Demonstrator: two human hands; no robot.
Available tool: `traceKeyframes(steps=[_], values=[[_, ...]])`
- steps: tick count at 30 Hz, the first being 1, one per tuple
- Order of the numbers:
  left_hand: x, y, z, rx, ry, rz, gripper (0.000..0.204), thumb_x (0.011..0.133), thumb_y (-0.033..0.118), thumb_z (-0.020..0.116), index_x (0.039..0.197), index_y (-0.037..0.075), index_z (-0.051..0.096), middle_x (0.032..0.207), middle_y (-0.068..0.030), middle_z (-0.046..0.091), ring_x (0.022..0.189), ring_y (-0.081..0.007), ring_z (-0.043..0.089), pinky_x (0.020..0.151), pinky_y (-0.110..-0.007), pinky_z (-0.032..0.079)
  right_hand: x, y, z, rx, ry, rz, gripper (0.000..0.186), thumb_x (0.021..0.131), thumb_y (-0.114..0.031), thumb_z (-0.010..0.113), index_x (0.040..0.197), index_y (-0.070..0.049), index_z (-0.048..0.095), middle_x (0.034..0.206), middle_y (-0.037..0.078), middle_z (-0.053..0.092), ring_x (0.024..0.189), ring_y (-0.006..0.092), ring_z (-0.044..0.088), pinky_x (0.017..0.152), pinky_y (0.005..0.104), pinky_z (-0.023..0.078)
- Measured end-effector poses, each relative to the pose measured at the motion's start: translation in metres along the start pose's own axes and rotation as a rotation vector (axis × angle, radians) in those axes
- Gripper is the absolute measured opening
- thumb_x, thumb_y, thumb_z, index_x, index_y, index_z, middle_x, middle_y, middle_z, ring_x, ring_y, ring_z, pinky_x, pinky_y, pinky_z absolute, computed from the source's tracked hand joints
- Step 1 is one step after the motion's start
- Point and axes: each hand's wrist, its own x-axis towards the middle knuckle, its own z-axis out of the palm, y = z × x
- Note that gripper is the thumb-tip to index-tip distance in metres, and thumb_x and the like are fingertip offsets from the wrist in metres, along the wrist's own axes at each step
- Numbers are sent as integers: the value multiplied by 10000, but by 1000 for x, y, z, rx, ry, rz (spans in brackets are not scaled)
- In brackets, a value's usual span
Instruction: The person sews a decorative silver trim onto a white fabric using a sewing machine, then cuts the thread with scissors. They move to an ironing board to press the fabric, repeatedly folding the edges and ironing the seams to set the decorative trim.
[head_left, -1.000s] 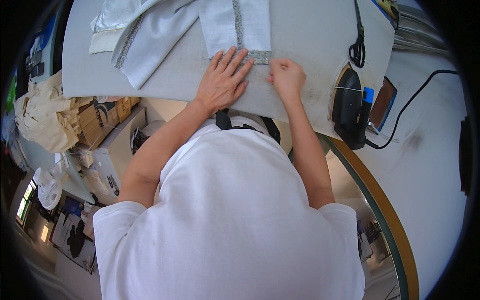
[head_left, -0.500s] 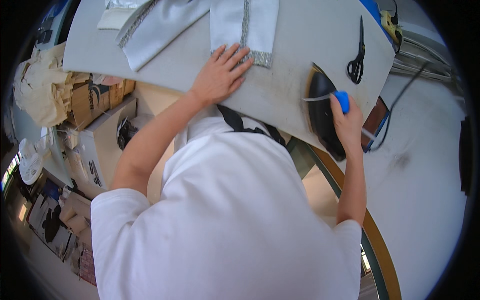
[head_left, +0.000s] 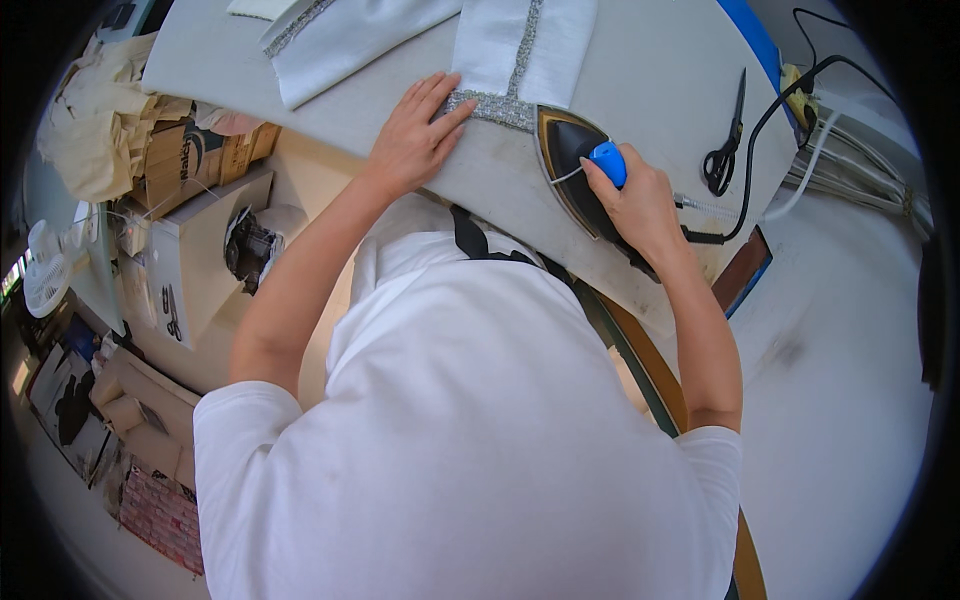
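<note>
My left hand (head_left: 415, 135) lies with fingers apart at the left end of a sparkly grey trim band (head_left: 495, 108) on the white garment (head_left: 560, 55), near the table's front edge. My right hand (head_left: 635, 200) is closed on the blue handle of a black iron (head_left: 565, 135), whose tip sits at the right end of that band, touching it or very close. A second white piece with similar trim (head_left: 330, 60) lies to the left.
Black scissors (head_left: 722, 160) lie right of the iron, beside its cord (head_left: 752, 170) and hose. The pressing table (head_left: 660, 60) has a rounded edge. Cardboard boxes with crumpled tan material (head_left: 100, 140) stand at left, above a white fan (head_left: 45, 270).
My right hand has left the band's end, grasped the iron and moved it leftward to that end. My left hand remains on the garment. The view has shifted a little.
</note>
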Motion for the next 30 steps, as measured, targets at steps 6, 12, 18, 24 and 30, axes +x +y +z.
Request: traceKeyframes(steps=[6, 12, 18, 24, 30], values=[[-2, 8, 6, -41, 186, -311, 271, 820, 113, 739, 1089, 83, 714, 1208, -126, 627, 1150, -334, 567, 968, -457, 423, 19, -27, 13, -104, -3, -149, 435, 959, -399, 667, 965, 31, 602, 801, 284, 689, 764, 476, 672, 688, 523, 539], [0, 22, 14, -27, 161, -508, 195, 760, 150, 766, 914, 93, 661, 985, -60, 609, 992, -278, 544, 874, -427, 356, 15, -27, 7, -110, -62, -18, 435, 959, -402, 667, 1030, 26, 628, 819, 280, 695, 784, 478, 676, 723, 518, 544], [6, 25, 26, 122, 237, -423, 151, 781, 178, 749, 858, 100, 645, 862, -70, 623, 889, -285, 580, 805, -427, 392, 13, -22, 7, -97, -53, -38, 447, 955, -417, 665, 1057, 18, 640, 830, 280, 700, 790, 472, 683, 736, 514, 548], [9, 33, 35, 173, 301, -324, 150, 801, 104, 709, 749, 72, 571, 683, -131, 591, 623, -338, 592, 612, -455, 460, 15, -20, 9, -93, -59, -40, 461, 950, -430, 666, 1045, 20, 639, 824, 283, 698, 790, 471, 686, 736, 516, 550], [11, 36, 38, 184, 333, -341, 141, 796, 62, 680, 731, 56, 555, 662, -143, 585, 605, -346, 589, 600, -461, 477, 15, -19, 10, -92, -35, -71, 452, 945, -425, 671, 1019, 19, 636, 819, 284, 697, 786, 474, 684, 730, 519, 550]])
